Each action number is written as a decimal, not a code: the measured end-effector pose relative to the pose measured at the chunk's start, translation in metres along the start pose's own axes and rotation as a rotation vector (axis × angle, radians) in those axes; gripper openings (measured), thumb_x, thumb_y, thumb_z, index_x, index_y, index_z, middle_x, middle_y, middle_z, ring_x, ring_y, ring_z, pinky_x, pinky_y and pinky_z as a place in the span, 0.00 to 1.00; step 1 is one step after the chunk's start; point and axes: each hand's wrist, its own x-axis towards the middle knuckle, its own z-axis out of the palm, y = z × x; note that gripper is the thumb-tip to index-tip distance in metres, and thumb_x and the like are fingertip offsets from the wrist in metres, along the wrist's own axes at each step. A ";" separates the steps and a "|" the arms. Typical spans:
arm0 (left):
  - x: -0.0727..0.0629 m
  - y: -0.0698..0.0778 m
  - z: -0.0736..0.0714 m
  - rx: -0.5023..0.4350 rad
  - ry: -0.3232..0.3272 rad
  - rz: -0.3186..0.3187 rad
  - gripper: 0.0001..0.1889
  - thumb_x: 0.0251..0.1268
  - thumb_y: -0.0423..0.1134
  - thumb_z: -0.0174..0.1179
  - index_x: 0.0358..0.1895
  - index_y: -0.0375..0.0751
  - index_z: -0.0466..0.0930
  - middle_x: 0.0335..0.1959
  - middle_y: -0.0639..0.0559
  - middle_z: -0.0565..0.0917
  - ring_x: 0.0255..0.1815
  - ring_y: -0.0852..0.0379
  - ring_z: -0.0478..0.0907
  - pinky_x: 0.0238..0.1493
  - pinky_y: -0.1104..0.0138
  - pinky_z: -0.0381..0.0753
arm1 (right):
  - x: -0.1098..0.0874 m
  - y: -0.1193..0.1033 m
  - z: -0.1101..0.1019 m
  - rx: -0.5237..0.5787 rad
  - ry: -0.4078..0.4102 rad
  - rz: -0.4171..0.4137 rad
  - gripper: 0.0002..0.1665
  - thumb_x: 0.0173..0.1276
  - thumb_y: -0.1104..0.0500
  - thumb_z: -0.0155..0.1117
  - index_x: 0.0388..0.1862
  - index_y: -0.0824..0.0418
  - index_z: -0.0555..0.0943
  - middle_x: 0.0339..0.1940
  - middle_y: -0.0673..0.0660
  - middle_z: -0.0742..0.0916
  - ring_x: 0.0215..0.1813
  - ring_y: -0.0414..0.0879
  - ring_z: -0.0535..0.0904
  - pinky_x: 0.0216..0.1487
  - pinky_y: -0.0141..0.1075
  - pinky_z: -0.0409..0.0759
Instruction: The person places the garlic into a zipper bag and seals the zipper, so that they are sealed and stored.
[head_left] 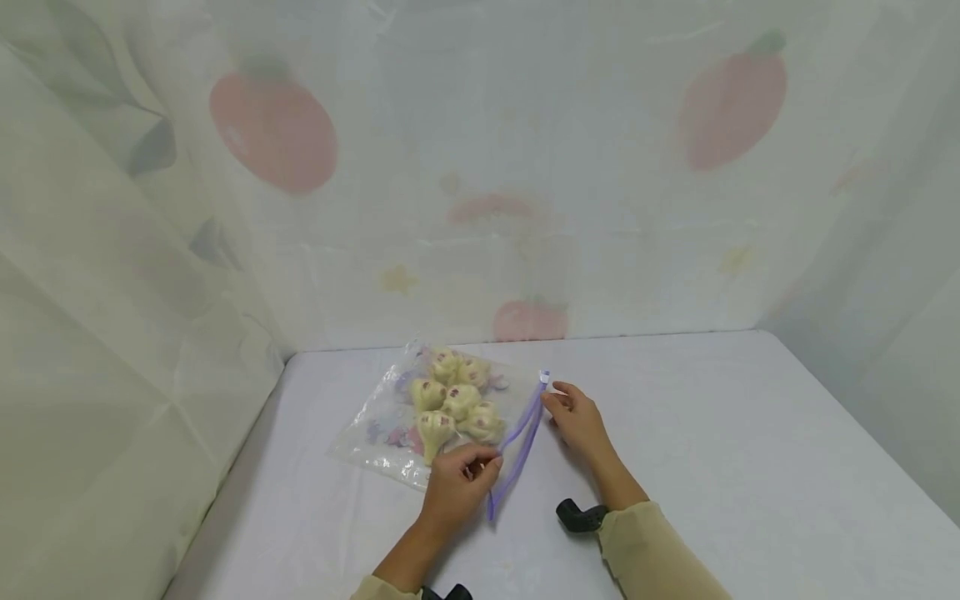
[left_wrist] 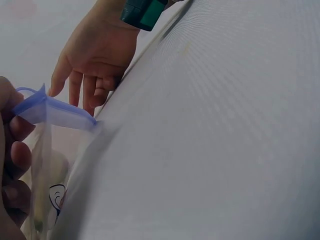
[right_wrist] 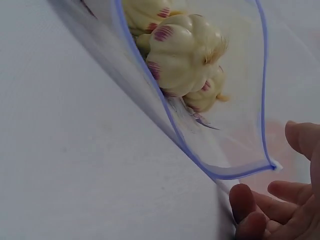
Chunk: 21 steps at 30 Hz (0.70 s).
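Note:
A clear zip bag [head_left: 375, 417] with a purple zip edge [head_left: 517, 458] lies on the table, its mouth parted toward the right. Inside are several cream garlic bulbs [head_left: 461, 402] with purple marks; the right wrist view shows some garlic bulbs [right_wrist: 182, 55] through the opening. My left hand [head_left: 456, 487] pinches the zip edge near the middle of the mouth, and its curled fingers [left_wrist: 20, 155] show in the left wrist view. Beside the far corner of the mouth is my right hand [head_left: 583, 427], thumb and fingers spread apart around the corner, holding nothing.
The white table [head_left: 750, 450] extends to the right of the bag. Behind it hangs a pale curtain [head_left: 600, 208] with fruit prints, and another sheet [head_left: 112, 333] hangs along the left side. Black wrist devices [head_left: 581, 517] sit at both wrists.

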 end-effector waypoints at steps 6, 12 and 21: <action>0.000 -0.004 -0.003 0.055 -0.087 0.008 0.08 0.52 0.28 0.70 0.32 0.46 0.87 0.22 0.60 0.82 0.22 0.70 0.71 0.22 0.77 0.73 | 0.002 -0.009 0.000 -0.019 -0.034 0.029 0.36 0.67 0.48 0.66 0.68 0.64 0.71 0.36 0.58 0.90 0.27 0.42 0.79 0.36 0.32 0.73; 0.001 -0.001 -0.003 0.223 -0.171 0.097 0.06 0.51 0.33 0.70 0.30 0.51 0.88 0.20 0.66 0.80 0.21 0.70 0.71 0.27 0.82 0.69 | 0.004 -0.007 -0.002 0.009 -0.033 0.026 0.33 0.59 0.54 0.73 0.61 0.67 0.76 0.25 0.53 0.87 0.23 0.40 0.75 0.28 0.31 0.72; 0.001 0.006 -0.003 0.274 -0.365 -0.054 0.12 0.57 0.38 0.67 0.45 0.42 0.87 0.23 0.66 0.80 0.22 0.75 0.70 0.26 0.81 0.71 | 0.004 -0.006 -0.006 -0.018 -0.043 0.036 0.26 0.53 0.58 0.76 0.49 0.67 0.77 0.20 0.49 0.83 0.23 0.39 0.72 0.27 0.31 0.70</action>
